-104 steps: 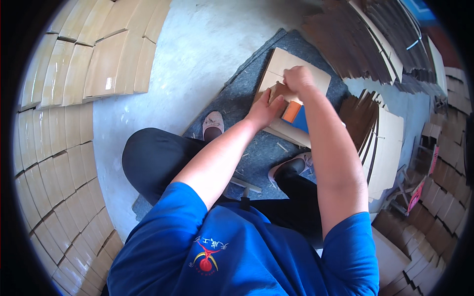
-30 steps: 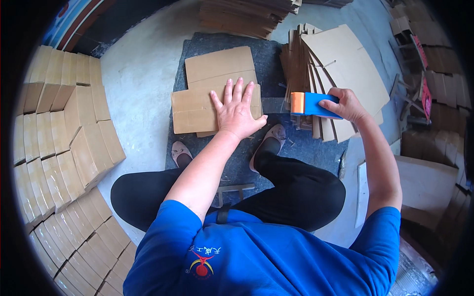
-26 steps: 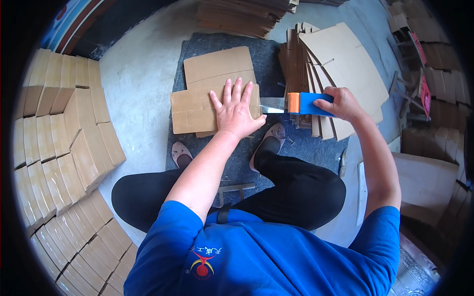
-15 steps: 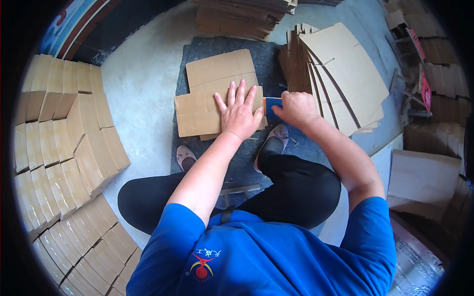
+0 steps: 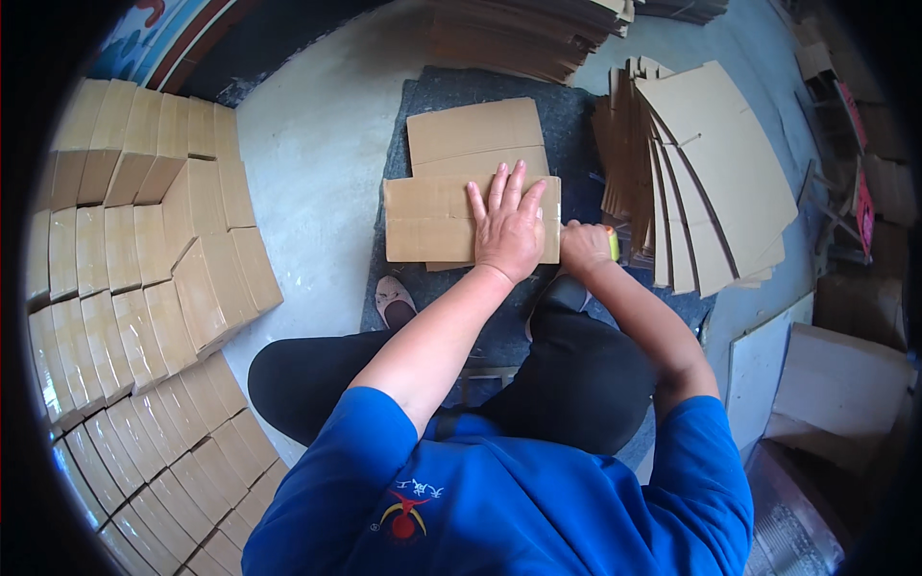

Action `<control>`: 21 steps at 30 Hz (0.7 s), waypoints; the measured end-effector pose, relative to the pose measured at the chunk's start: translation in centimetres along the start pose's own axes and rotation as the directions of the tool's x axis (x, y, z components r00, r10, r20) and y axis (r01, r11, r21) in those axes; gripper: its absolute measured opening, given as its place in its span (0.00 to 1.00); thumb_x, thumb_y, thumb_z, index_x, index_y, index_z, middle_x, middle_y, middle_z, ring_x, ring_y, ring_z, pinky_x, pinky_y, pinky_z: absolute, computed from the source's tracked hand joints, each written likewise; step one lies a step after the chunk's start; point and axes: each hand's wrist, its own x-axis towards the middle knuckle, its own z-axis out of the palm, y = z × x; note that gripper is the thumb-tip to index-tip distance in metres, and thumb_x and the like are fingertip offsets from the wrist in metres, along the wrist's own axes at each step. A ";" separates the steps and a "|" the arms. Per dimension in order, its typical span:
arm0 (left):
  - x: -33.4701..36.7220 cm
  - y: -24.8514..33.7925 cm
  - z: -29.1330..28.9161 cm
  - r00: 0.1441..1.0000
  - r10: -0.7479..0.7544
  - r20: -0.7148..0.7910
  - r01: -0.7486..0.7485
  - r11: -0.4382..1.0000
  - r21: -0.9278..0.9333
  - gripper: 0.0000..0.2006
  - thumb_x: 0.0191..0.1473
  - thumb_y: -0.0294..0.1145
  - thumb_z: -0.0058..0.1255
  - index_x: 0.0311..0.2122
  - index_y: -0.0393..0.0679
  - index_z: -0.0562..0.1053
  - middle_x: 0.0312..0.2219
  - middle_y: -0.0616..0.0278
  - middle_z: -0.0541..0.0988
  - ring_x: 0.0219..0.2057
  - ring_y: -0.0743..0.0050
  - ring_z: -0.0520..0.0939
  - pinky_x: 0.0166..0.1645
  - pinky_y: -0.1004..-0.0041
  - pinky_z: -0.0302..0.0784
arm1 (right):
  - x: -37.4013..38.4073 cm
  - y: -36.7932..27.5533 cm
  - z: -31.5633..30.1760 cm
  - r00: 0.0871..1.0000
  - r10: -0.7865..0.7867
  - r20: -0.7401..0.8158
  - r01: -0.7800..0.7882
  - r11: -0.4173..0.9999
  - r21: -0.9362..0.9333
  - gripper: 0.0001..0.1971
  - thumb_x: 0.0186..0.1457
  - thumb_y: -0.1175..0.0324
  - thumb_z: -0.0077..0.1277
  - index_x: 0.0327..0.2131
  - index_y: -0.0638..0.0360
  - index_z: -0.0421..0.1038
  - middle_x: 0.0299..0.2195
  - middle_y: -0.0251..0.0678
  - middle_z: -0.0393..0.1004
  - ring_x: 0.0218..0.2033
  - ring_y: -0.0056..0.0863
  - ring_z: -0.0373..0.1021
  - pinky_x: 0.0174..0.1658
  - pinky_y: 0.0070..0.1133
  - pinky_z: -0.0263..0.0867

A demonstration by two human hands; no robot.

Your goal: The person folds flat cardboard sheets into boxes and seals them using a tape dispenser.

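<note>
A folded brown cardboard box (image 5: 427,226) lies flat on top of another cardboard piece (image 5: 475,134), whose flap shows beyond its far edge. My left hand (image 5: 509,230) presses on the right part of the box, palm down with fingers spread. Against the box's right edge, my right hand (image 5: 583,248) is closed around what looks like a tape dispenser (image 5: 614,244). Only its yellow-green and orange end shows past my fist; the rest is hidden by my fingers.
A dark mat (image 5: 384,163) lies under the work. Fanned flat cardboard sheets (image 5: 730,163) stand at the right, with another cardboard stack (image 5: 519,38) at the far side. Rows of packed boxes (image 5: 144,240) fill the left. My legs and shoes are close below the work.
My right hand has come nearer along the box's right edge, and the tool has turned in the grip. The left hand stays pressed on the box. The whole view has shifted slightly.
</note>
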 end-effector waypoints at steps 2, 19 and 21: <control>0.0 -0.1 0.1 0.997 0.003 -0.077 -0.008 0.998 -0.065 0.19 0.52 0.28 0.47 0.52 0.48 0.71 0.61 0.55 0.62 0.66 0.55 0.56 0.68 0.44 0.36 | -1.6 0.7 -2.9 0.984 0.176 -0.020 -0.174 0.983 0.052 0.08 0.54 0.67 0.47 0.36 0.55 0.75 0.37 0.42 0.78 0.37 0.40 0.77 0.38 0.34 0.73; -2.8 -12.2 -9.8 0.614 -0.753 0.239 0.790 0.583 -0.193 0.55 0.47 0.61 0.58 0.68 0.42 0.39 0.68 0.46 0.41 0.68 0.45 0.49 0.65 0.41 0.52 | -3.1 -0.3 -7.4 0.996 0.090 0.000 -0.085 0.937 0.339 0.31 0.62 0.42 0.38 0.33 0.66 0.74 0.30 0.58 0.75 0.36 0.56 0.72 0.40 0.42 0.66; -3.4 -15.4 -9.9 0.443 -0.625 0.643 0.895 0.351 -0.275 0.54 0.47 0.66 0.55 0.68 0.44 0.44 0.65 0.38 0.46 0.64 0.39 0.58 0.57 0.42 0.68 | -2.2 -1.1 -7.7 0.998 0.019 0.063 -0.041 0.929 0.368 0.30 0.62 0.42 0.37 0.31 0.64 0.75 0.31 0.56 0.76 0.38 0.54 0.73 0.42 0.42 0.67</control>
